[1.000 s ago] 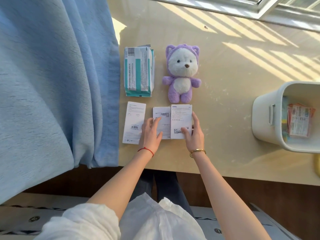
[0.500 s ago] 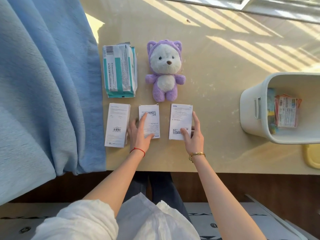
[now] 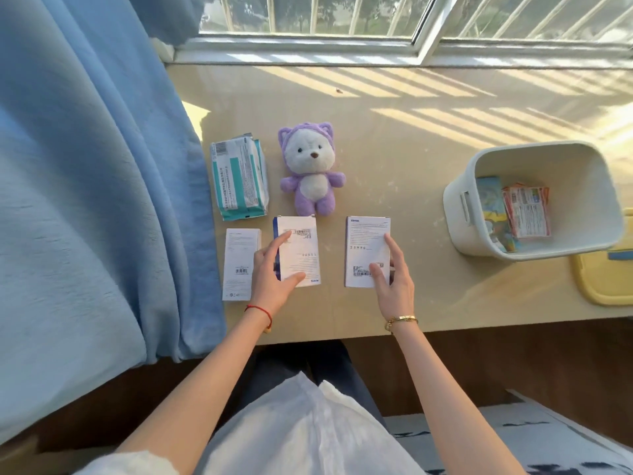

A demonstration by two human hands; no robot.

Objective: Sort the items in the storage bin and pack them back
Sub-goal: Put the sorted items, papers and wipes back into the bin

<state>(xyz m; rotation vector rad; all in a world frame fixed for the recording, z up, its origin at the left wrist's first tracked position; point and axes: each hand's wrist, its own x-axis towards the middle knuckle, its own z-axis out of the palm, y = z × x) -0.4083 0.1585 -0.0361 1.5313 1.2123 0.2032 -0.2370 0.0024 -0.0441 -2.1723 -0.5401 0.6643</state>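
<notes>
Three white boxes lie in a row near the table's front edge. My left hand [image 3: 274, 269] rests with straight fingers on the middle box [image 3: 301, 245]. My right hand [image 3: 392, 272] lies flat on the lower right part of the right box [image 3: 364, 241]. The left box [image 3: 239, 262] lies untouched beside my left hand. Behind the row sit a teal-and-white soft pack [image 3: 239, 178] and a purple plush bear [image 3: 311, 169]. The white storage bin [image 3: 589, 186] stands at the right with colourful packets [image 3: 525, 210] inside.
A blue curtain [image 3: 96, 173] hangs over the table's left edge. A yellow lid [image 3: 599, 282] lies partly under the bin at the right edge. A window sill [image 3: 376, 53] runs along the back. The wooden table [image 3: 411, 138] is sunlit between bear and bin.
The middle and right boxes, overlapping a second ago, now lie apart with a gap between them. My hands have spread sideways with them.
</notes>
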